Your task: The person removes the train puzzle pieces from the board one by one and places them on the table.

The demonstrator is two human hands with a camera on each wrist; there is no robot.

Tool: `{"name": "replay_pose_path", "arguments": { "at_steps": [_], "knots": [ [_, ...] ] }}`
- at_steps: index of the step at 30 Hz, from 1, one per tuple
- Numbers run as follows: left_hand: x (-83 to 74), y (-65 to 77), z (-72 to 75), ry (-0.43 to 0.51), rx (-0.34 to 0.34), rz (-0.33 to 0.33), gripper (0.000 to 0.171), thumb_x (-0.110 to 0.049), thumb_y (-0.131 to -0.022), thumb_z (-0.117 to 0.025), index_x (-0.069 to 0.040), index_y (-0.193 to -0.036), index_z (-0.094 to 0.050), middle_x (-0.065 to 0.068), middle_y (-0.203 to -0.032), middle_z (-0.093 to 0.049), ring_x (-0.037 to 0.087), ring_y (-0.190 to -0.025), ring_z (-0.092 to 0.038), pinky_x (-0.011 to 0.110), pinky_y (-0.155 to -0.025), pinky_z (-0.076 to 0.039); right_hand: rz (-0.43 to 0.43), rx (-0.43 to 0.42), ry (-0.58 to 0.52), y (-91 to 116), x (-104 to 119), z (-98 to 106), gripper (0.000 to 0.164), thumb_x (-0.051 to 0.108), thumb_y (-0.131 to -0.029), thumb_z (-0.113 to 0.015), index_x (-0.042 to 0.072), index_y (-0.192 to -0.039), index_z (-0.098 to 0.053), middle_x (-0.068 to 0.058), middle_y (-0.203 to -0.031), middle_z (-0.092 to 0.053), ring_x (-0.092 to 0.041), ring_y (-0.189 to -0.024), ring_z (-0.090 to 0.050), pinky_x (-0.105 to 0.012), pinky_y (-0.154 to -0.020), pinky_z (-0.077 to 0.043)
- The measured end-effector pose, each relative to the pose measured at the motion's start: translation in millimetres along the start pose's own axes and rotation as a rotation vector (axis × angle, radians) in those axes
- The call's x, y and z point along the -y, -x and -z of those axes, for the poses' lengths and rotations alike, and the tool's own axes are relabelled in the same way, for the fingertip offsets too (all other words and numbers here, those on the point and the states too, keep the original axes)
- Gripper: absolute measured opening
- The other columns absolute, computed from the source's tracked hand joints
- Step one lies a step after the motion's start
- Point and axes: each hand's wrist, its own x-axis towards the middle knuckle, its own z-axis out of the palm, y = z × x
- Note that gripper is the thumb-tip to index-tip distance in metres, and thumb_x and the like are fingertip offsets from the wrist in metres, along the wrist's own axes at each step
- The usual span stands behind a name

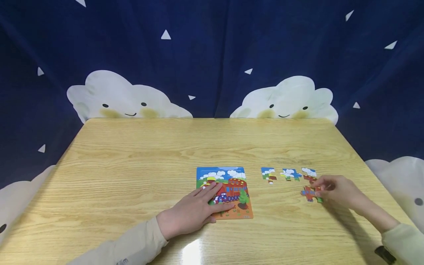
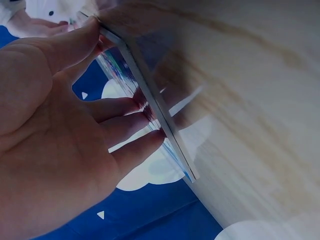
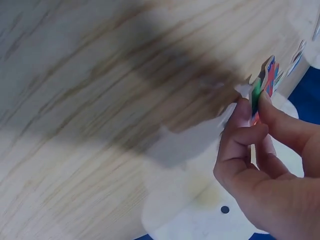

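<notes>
A jigsaw puzzle board (image 1: 247,213) with a red train picture under a cloudy blue sky lies in front of me. My left hand (image 1: 190,213) rests on its left part, fingers spread and fairly straight, covering some of the picture. The left wrist view shows the board's thin edge (image 2: 155,106) beside the thumb and fingertips. To the right, my right hand (image 1: 342,191) pinches a red, blue and green puzzle piece (image 1: 308,193) between thumb and fingers. In the right wrist view that puzzle piece (image 3: 256,97) stands tilted on edge, seen from the side.
Three loose puzzle pieces lie in a row right of the board: a left one (image 1: 267,173), a middle one with clouds (image 1: 290,173), and a right one (image 1: 308,172) close to my right hand. A dark blue curtain (image 1: 205,55) with clouds hangs behind the wooden table (image 1: 132,165).
</notes>
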Motion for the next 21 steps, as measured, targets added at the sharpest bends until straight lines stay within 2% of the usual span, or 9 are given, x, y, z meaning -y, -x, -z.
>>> {"name": "replay_pose_path", "arguments": {
  "at_steps": [7,14,21],
  "knots": [
    [0.2,0.5,0.9,-0.011,-0.003,-0.003,0.057,-0.033,-0.100,-0.054,-0.040,-0.152,-0.033,0.019,-0.158,-0.025,0.031,-0.145,-0.024,0.046,-0.111,-0.033,-0.056,-0.018,0.003,-5.6,-5.1,3.6,0.025,0.010,-0.080,-0.080,-0.003,-0.095,-0.064,-0.001,-0.081,-0.062,-0.006,-0.068,-0.056,-0.025,-0.056,-0.046],
    [0.4,-0.3,0.6,-0.016,0.005,0.000,0.058,-0.034,-0.100,-0.054,-0.041,-0.153,-0.031,0.019,-0.158,-0.024,0.031,-0.146,-0.024,0.045,-0.111,-0.033,-0.055,-0.050,0.011,-7.5,-6.3,1.2,0.022,0.010,-0.077,-0.082,0.000,-0.090,-0.066,-0.004,-0.084,-0.066,-0.019,-0.076,-0.066,-0.025,-0.058,-0.049],
    [0.5,0.1,0.2,-0.018,0.000,0.001,0.058,-0.034,-0.100,-0.055,-0.041,-0.152,-0.032,0.019,-0.158,-0.024,0.030,-0.146,-0.024,0.045,-0.111,-0.034,-0.074,-0.041,0.007,-7.6,-7.8,0.9,0.028,0.016,-0.077,-0.084,0.000,-0.093,-0.068,-0.003,-0.085,-0.067,-0.017,-0.076,-0.065,-0.025,-0.059,-0.049]
  ]
}}
